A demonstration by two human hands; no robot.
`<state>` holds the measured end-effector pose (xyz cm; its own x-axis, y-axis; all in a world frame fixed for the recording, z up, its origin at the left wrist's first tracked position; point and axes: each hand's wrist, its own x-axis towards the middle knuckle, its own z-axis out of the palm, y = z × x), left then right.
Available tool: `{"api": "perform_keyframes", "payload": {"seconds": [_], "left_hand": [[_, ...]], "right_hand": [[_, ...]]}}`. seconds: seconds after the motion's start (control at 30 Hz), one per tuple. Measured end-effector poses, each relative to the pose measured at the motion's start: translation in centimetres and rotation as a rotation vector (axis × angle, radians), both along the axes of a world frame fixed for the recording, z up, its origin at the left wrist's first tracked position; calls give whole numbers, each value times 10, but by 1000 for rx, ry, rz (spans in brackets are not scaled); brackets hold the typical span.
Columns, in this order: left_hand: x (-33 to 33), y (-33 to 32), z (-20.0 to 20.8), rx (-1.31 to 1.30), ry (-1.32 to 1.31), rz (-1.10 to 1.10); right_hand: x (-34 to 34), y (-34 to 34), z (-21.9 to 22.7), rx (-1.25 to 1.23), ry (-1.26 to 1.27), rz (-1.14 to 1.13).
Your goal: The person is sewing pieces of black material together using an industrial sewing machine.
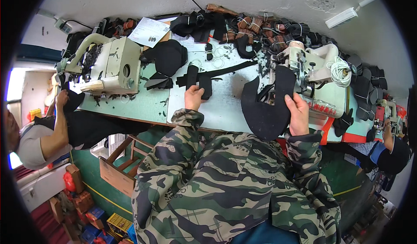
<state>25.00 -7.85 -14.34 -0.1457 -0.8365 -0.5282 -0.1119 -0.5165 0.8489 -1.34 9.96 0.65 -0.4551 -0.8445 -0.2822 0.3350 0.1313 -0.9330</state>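
My right hand [298,113] is closed on the edge of a U-shaped black fabric piece [266,120], thumb on top. The piece is raised at the table's front edge, before a cream sewing machine [321,61], and partly covers it. My left hand [193,98] is closed on the lower end of a short black fabric strip [205,87]; its fingertips are partly hidden. Beside that strip stands a second short black strip [192,75]. Behind both, a long black strip [230,69] lies slantwise on the pale table [228,113].
Left of me are stacked black fabric pieces [167,57] and another machine [117,61], where a person [43,135] works. Bundled straps [256,24] line the wall. A wooden chair [119,174] stands on the green floor. Another person [388,153] sits far right.
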Motion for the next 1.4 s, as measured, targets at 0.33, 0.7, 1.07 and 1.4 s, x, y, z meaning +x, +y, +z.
{"api": "perform_keyframes", "payload": {"seconds": [0.33,0.7,1.07,1.4], "left_hand": [[10,26,27,-458,-815,-265],[-41,96,121,-783,-371,-421],[-84,119,124,-666,-116,-601],[-71,102,102,-349,-59,-654]], "right_hand": [[2,0,20,-14,46,0],[19,-10,16,100,351,96],[38,-17,-15,81,191,295],[34,-17,-30,99,-15,221]]}}
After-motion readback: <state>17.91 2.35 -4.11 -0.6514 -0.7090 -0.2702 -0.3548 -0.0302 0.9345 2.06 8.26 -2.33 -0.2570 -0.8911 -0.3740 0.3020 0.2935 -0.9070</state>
